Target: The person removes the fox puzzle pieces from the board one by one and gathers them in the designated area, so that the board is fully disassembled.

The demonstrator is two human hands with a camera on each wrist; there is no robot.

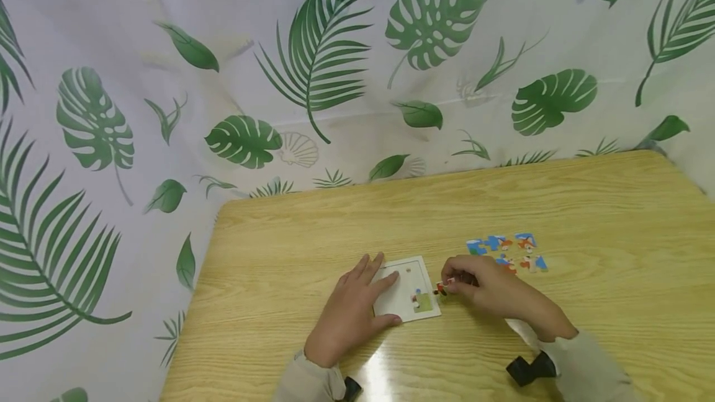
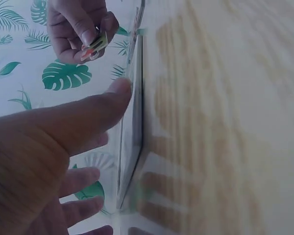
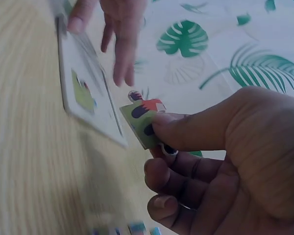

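Observation:
A white puzzle tray [image 1: 410, 268] lies on the table with one green puzzle piece [image 1: 422, 303] set in its near right corner. My left hand [image 1: 357, 303] rests on the tray's left part with fingers spread and thumb along its near edge. Just right of the tray, my right hand [image 1: 486, 281] pinches a jigsaw piece [image 3: 142, 117] between thumb and fingers. That piece is green with red and dark patches, and it is held tilted above the table. In the left wrist view, the tray [image 2: 132, 127] appears edge-on beneath my left thumb.
Several loose puzzle pieces [image 1: 526, 242], blue with orange fox parts, lie beyond my right hand; the hand partly covers them. The wooden table [image 1: 290, 234] ends at a white curtain [image 1: 346, 160] printed with green leaves.

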